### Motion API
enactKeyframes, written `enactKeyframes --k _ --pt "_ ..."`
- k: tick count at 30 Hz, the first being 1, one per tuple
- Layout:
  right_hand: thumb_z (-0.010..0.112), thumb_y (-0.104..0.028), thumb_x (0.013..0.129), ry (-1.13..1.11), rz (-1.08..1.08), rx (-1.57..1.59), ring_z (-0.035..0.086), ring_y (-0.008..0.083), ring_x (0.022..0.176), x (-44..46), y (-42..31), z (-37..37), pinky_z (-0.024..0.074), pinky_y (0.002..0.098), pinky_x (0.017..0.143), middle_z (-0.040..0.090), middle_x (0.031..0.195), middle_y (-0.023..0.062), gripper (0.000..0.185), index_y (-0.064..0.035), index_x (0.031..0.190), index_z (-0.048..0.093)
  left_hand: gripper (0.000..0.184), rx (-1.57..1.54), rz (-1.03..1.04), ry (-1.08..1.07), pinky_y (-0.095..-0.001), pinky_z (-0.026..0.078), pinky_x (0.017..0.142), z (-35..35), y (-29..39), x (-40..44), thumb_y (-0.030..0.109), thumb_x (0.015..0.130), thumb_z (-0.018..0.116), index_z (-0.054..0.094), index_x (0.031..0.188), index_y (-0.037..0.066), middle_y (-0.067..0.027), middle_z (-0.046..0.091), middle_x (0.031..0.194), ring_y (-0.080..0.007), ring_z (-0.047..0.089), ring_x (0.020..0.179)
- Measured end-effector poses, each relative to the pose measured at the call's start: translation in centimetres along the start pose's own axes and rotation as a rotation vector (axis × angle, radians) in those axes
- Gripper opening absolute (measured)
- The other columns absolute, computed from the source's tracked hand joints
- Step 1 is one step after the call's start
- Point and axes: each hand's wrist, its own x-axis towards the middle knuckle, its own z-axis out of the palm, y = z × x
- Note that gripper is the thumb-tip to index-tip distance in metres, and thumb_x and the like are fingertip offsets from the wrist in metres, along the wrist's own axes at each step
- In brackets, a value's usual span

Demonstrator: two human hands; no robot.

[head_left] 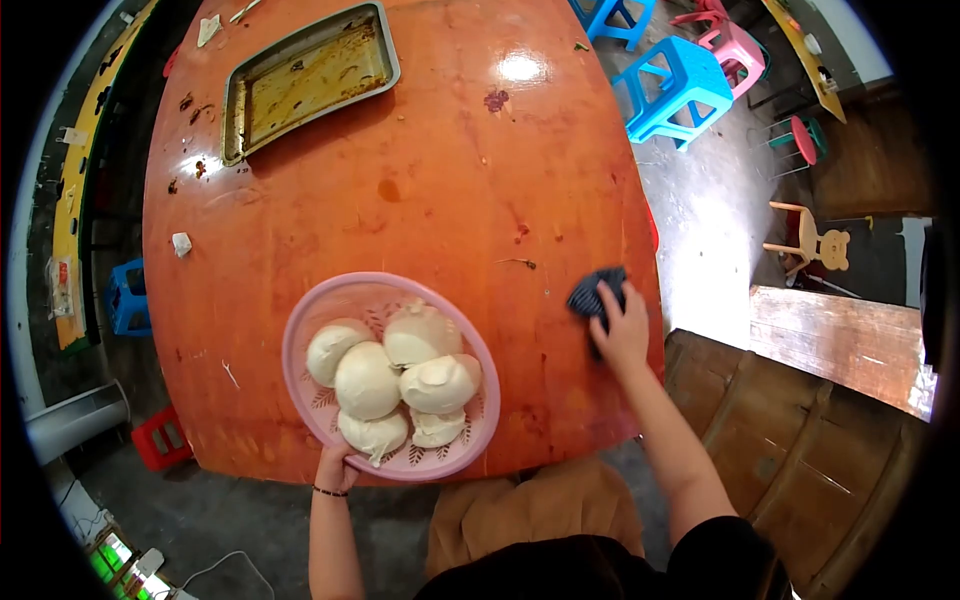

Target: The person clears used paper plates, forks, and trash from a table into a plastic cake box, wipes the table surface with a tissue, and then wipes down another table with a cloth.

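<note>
My left hand point(336, 469) is closed on the near rim of a pink plastic basin point(303, 400) at the table's front edge. Several white steamed buns point(367, 381) lie piled inside it, some with torn or wrinkled skin. Over to the right, my right hand point(624, 328) is on a dark, striped, bunched-up cloth point(594, 288), its fingers pressed on the fabric against the tabletop. Part of the cloth is hidden under that hand.
The reddish-orange table point(450, 210) carries scattered food scraps and stains. At its far end sits a greasy metal baking tray point(310, 85); a crumpled white tissue point(181, 244) lies on the left. Blue stools point(680, 90) and a small wooden chair point(805, 235) stand to the right.
</note>
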Motion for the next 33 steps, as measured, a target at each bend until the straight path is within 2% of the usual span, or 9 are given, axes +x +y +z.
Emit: enactKeyframes --k 5,8,12,18,21,24,26,29,33 --pt "0.071 -0.012 0.061 -0.179 -0.268 0.301 0.051 0.0343 0.107 -7.7 -10.4 0.9 0.0425 0.0440 0.089 0.050 0.120 0.0158 0.055 -0.0146 0.115 0.060 0.052 -0.106 0.108 0.087 -0.0410 0.043 0.098 -2.2 -0.5 -5.3 -0.005 0.072 0.047 0.042 0.124 -0.009 -0.0179 0.053 0.123 -0.0306 0.053 0.113" --pt "0.062 -0.015 0.074 -0.227 -0.553 0.406 0.050 0.0301 0.109 -8.6 -15.6 3.1 0.0431 0.0374 0.087 0.047 0.126 0.0132 0.043 -0.0086 0.116 0.058 0.053 -0.177 0.100 0.201 -0.0415 0.043 0.098 -4.1 -1.6 -8.4 -0.005 0.071 0.046 0.042 0.124 -0.009 -0.0181 0.053 0.123 -0.0306 0.052 0.114" --pt "0.052 -0.010 0.078 -0.145 -0.516 0.334 0.054 0.0302 0.102 -1.9 -14.6 6.8 0.0459 0.0382 0.083 0.050 0.123 0.0145 0.034 -0.0066 0.112 0.059 0.053 -0.223 0.135 0.269 -0.0420 0.042 0.099 -5.7 -3.8 -12.2 -0.004 0.071 0.048 0.042 0.123 -0.009 -0.0173 0.053 0.122 -0.0302 0.052 0.114" --pt "0.056 -0.008 0.077 0.255 -0.397 0.127 0.054 0.0311 0.098 13.6 -10.4 8.0 0.0456 0.0393 0.081 0.055 0.107 0.0140 0.030 -0.0085 0.106 0.061 0.057 -0.193 0.099 0.297 -0.0443 0.042 0.099 -5.9 -8.2 -14.4 0.000 0.070 0.047 0.041 0.126 -0.007 -0.0183 0.052 0.123 -0.0322 0.051 0.114" --pt "0.054 -0.013 0.080 0.213 -0.376 0.051 0.053 0.0319 0.096 13.6 -11.6 8.8 0.0458 0.0393 0.078 0.053 0.113 0.0157 0.030 -0.0069 0.110 0.059 0.057 -0.209 0.092 0.286 -0.0449 0.040 0.100 -5.0 -9.1 -14.3 0.001 0.070 0.047 0.042 0.126 -0.006 -0.0173 0.052 0.124 -0.0324 0.051 0.114" --pt "0.053 -0.011 0.081 0.114 -0.458 0.304 0.054 0.0321 0.091 6.2 -14.6 8.2 0.0466 0.0411 0.074 0.053 0.109 0.0183 0.031 -0.0187 0.109 0.061 0.054 -0.242 0.100 0.255 -0.0445 0.040 0.100 -3.8 -9.6 -13.9 0.000 0.071 0.047 0.043 0.125 -0.006 -0.0167 0.053 0.122 -0.0318 0.052 0.113" --pt "0.055 -0.014 0.083 -0.125 -0.462 0.471 0.055 0.0312 0.091 -0.4 -15.7 7.4 0.0468 0.0389 0.074 0.055 0.104 0.0146 0.028 -0.0154 0.110 0.060 0.050 -0.300 0.104 0.227 -0.0433 0.042 0.099 -2.7 -9.4 -13.7 -0.003 0.073 0.047 0.044 0.122 -0.008 -0.0169 0.054 0.120 -0.0310 0.053 0.112" --pt "0.052 -0.012 0.079 -0.075 -0.739 0.399 0.053 0.0286 0.097 -7.8 -14.5 6.4 0.0453 0.0358 0.081 0.050 0.114 0.0140 0.036 -0.0098 0.114 0.059 0.050 -0.296 0.104 0.223 -0.0439 0.041 0.100 -2.1 -9.4 -13.2 -0.003 0.072 0.047 0.044 0.122 -0.009 -0.0171 0.055 0.120 -0.0313 0.053 0.112" --pt "0.051 -0.012 0.078 -0.110 -0.678 0.348 0.053 0.0265 0.097 -3.9 -11.5 5.6 0.0457 0.0353 0.078 0.052 0.113 0.0118 0.033 -0.0082 0.110 0.059 0.054 -0.272 0.078 0.179 -0.0451 0.040 0.100 -1.5 -9.3 -12.2 -0.001 0.071 0.046 0.042 0.124 -0.007 -0.0178 0.053 0.122 -0.0321 0.051 0.114"
